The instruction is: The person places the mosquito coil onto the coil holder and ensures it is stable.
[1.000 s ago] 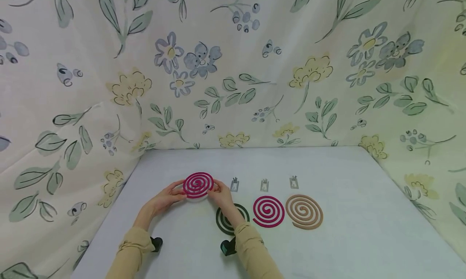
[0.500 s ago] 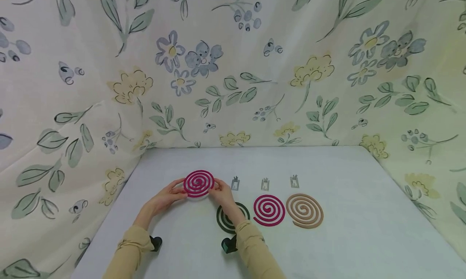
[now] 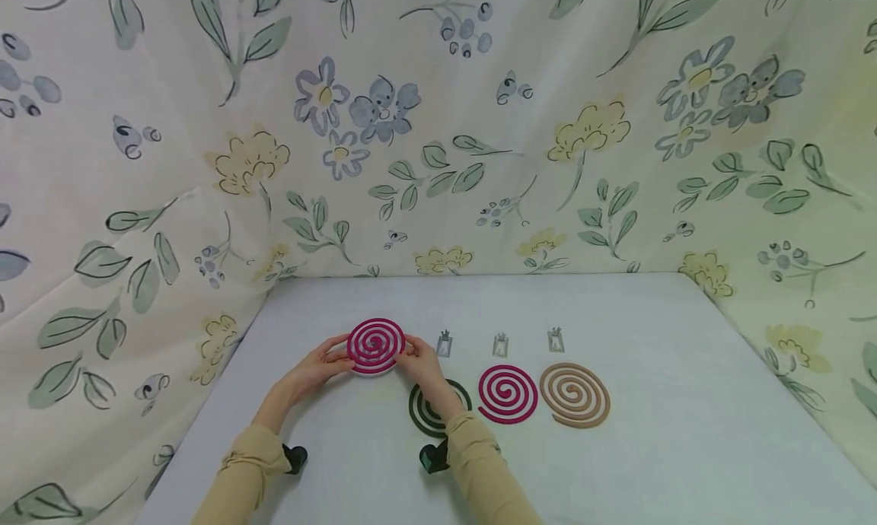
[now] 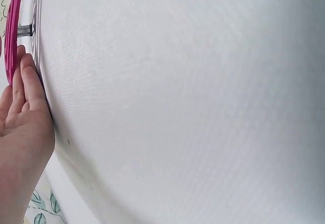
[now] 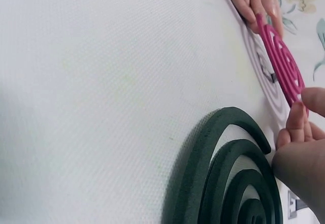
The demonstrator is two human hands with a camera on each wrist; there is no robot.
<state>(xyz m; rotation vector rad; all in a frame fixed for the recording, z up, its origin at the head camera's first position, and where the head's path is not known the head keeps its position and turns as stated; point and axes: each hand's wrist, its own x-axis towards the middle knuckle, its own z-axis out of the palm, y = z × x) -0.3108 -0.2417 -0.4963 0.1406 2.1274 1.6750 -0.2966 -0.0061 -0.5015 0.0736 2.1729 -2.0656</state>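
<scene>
- Floral cloth (image 3: 425, 129): hangs behind the worktop and along its left and right sides.
- White worktop (image 3: 685, 434): carries the coils and metal pieces.
- Tan sleeves (image 3: 240, 468): one per arm, reaching in from the near side; black wrist units (image 3: 296, 459) below the cuffs.
- Left hand (image 3: 318, 369): fingers and thumb pinching the left rim of the raised magenta coil (image 5: 282, 64).
- Right hand (image 3: 422, 367): fingers and thumb pinching its right rim; forearm passes over the dark green coil (image 5: 217, 178).
- Tan coil (image 3: 574, 394): flat, rightmost in the near row.
- Dark green coil: flat, left end of that row, partly hidden by the right arm.
- Flat magenta coil (image 3: 507, 394): between green and tan.
- Raised magenta coil: left of the row and farther off, clear of the worktop, between both hands. Small grey metal post (image 4: 24, 30) shows under it.
- Three small metal stands (image 3: 501, 346): spaced apart in a far row, right of the raised coil.
</scene>
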